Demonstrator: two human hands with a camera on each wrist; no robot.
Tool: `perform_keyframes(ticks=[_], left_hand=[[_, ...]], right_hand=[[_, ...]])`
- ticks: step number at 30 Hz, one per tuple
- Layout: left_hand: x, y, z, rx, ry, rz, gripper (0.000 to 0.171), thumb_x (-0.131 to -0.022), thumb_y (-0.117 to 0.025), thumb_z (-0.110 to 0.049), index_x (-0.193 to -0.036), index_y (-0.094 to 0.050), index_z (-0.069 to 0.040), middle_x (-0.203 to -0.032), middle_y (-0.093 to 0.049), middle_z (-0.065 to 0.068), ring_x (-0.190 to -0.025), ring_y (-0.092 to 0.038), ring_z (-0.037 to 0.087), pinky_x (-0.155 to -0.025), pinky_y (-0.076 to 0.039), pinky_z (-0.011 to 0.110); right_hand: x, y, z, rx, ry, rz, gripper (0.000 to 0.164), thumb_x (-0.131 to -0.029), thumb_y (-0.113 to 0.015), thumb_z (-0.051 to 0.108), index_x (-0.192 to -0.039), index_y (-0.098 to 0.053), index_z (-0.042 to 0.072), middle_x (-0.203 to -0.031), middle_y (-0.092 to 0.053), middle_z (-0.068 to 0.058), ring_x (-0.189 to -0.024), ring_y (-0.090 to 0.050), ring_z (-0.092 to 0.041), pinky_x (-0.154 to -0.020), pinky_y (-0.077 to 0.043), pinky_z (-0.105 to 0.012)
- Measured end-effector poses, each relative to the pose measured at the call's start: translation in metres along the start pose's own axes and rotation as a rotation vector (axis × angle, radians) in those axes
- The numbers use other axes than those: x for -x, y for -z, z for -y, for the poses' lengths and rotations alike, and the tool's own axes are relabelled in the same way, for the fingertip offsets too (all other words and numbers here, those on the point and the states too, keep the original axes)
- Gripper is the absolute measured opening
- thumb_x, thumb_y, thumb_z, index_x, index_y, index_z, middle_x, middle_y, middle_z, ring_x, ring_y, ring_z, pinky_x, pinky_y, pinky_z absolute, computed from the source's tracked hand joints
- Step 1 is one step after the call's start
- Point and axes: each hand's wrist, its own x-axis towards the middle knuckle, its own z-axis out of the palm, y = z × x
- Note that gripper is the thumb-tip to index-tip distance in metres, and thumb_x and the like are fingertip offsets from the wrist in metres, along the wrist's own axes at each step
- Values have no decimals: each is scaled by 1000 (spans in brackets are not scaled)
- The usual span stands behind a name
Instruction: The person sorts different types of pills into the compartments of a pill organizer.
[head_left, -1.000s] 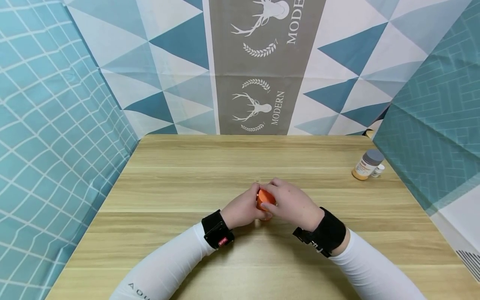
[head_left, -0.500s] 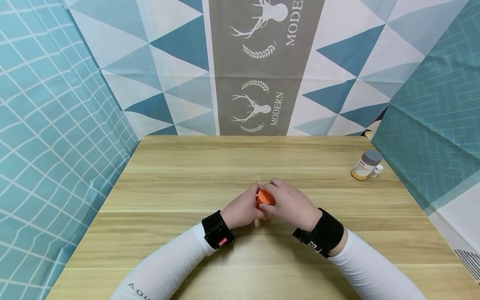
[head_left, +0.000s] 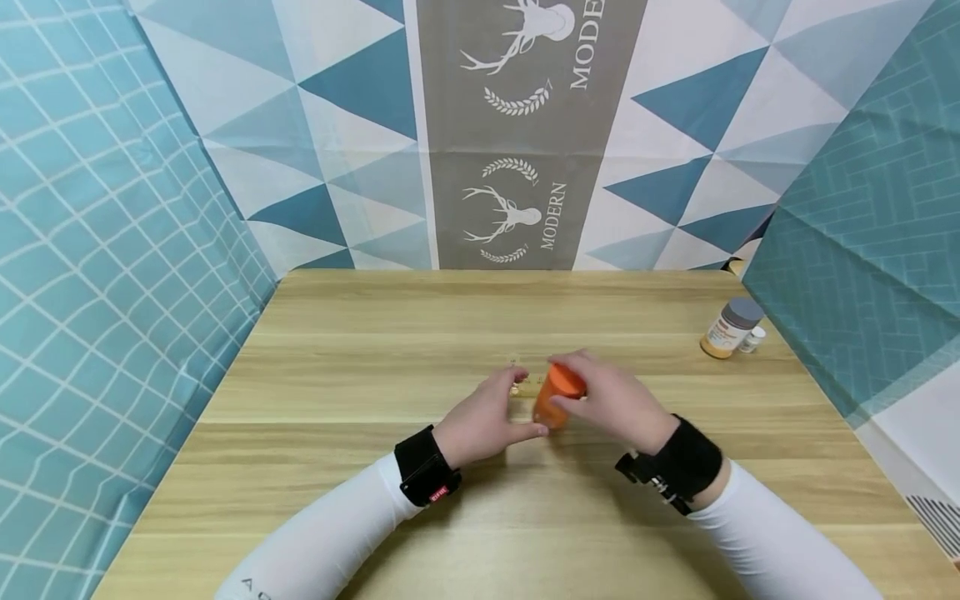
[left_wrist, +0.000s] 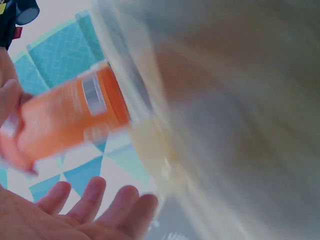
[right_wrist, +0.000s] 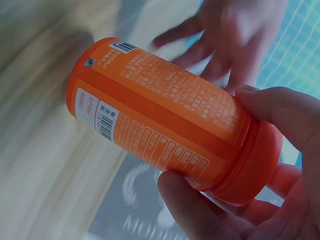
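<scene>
— Wood-grain table (head_left: 337, 350) stood walled in by patterned blue and white cloth; where was the orange bottle (head_left: 556, 394)?

— It sat near the middle of the table, tilted, its cap end up and toward the right. The right hand (head_left: 611, 402) held it at the cap end, thumb below and fingers above, curled round the cap and upper body, as the right wrist view showed (right_wrist: 165, 120).

— Was its base on the wood?

— That could not be told; the base was close to the surface, and the wrist views were blurred there.

— And the other hand?

— The left hand (head_left: 483, 425) lay just beside the bottle on its left, apart from it, fingers (left_wrist: 95, 192) straight and slightly spread, holding nothing.

— Anything around them?

— Both forearms wore white sleeves (head_left: 330, 533) and black wrist bands (head_left: 426, 467). Well apart, at the table's far right edge, stood a grey-capped bottle (head_left: 731, 327) with a small white bottle (head_left: 753, 337) just beside it. A grey banner (head_left: 525, 133) with stag heads hung behind.
</scene>
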Motion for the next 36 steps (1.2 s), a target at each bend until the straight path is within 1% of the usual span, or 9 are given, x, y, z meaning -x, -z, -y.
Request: perform_keyframes(ticks=[4, 7, 9, 11, 16, 18, 22, 28, 36], left_hand=[[7, 10, 5, -226, -16, -56, 98, -81, -70, -65, -154, -32, -11, -152, -41, 13, -139, -38, 30, -112, -33, 46], [13, 15, 10, -367, -33, -96, 100, -81, -63, -72, -156, -29, -15, -152, -39, 12, -141, -35, 33, -113, -30, 49], [16, 17, 14, -419, -34, -117, 100, -81, -60, -75, -157, -28, -17, -153, -38, 12, -141, -34, 36, -112, -30, 52], [19, 17, 17, -451, -31, -129, 99, -81, -57, -77, -157, -28, -19, -153, -38, 12, -140, -34, 38, -112, -29, 55], [24, 13, 22, -468, -31, -138, 96, -84, -55, -76, -156, -29, -19, -152, -39, 14, -139, -35, 40, -111, -29, 57], [25, 11, 24, -474, -32, -143, 95, -84, -53, -76, -156, -29, -19, -151, -40, 13, -139, -35, 40, -111, -29, 57], [28, 10, 25, -478, -27, -154, 93, -86, -49, -77, -156, -29, -19, -150, -41, 12, -139, -37, 38, -111, -30, 54], [29, 10, 27, -460, -4, -141, 92, -87, -48, -76, -157, -28, -19, -151, -40, 12, -139, -36, 37, -112, -29, 54], [28, 9, 29, -451, -2, -135, 91, -88, -46, -75, -156, -30, -18, -151, -40, 12, -139, -35, 37, -113, -27, 54]], right_hand=[[5, 23, -34, 40, -94, -30, 58, -90, -73, 30, -139, -54, 6, -120, -60, -13, -92, -59, -23, -76, -50, -40], [6, 42, -67, 64, -158, -45, 59, -92, -70, 29, -142, -50, 3, -122, -58, -20, -96, -58, -30, -78, -48, -44], [5, 54, -89, 82, -192, -57, 61, -94, -69, 29, -143, -48, 0, -123, -58, -24, -99, -59, -34, -79, -47, -47], [3, 64, -109, 104, -231, -68, 62, -95, -67, 29, -143, -45, -3, -122, -58, -28, -99, -58, -37, -79, -47, -50], [0, 81, -146, 140, -330, -89, 65, -96, -64, 31, -144, -41, -7, -123, -51, -33, -101, -53, -44, -79, -46, -53], [-1, 84, -156, 151, -347, -96, 66, -97, -64, 32, -144, -40, -8, -122, -49, -35, -101, -51, -45, -78, -46, -54], [-5, 85, -172, 179, -357, -116, 64, -96, -64, 29, -142, -40, -10, -118, -48, -36, -98, -51, -46, -76, -46, -54], [-11, 85, -180, 217, -376, -123, 63, -96, -63, 26, -141, -40, -11, -120, -46, -37, -99, -51, -49, -79, -46, -57], [-20, 84, -182, 248, -371, -136, 62, -97, -63, 26, -141, -40, -11, -125, -43, -38, -104, -49, -52, -83, -44, -61]])
